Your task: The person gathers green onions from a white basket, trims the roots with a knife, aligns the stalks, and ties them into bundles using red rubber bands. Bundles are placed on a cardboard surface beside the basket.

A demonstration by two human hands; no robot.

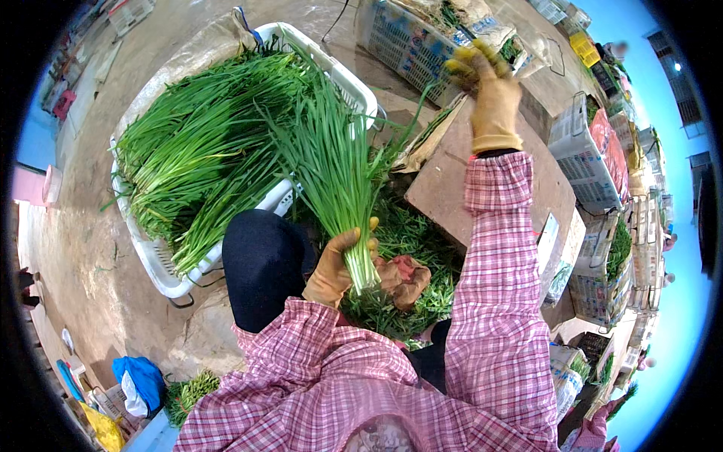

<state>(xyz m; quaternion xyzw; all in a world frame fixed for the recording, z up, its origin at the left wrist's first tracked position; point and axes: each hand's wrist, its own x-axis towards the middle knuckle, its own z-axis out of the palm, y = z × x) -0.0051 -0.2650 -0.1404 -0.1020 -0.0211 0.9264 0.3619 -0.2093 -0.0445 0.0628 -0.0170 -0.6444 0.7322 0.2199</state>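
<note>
My left hand (333, 265), in a tan and yellow work glove, grips a bunch of long green Chinese chives (339, 186) near its pale cut ends, leaves pointing up and away. My right hand (488, 85), in a matching glove, is raised beyond the brown board (446, 169), over the edge of a large crate; its fingers are blurred, so I cannot tell whether it holds anything. Left of my knee, more chives (192, 147) lie heaped in a white plastic basket (127, 209). A flat metal blade (547, 240) rests at the board's right side.
Green trimmings (418, 226) cover the floor between my legs. A large plastic crate (406, 51) stands ahead, with sacking on top. Stacked crates (587, 164) of greens line the right. A blue bag (138, 378) and a green bundle (192, 395) are at lower left.
</note>
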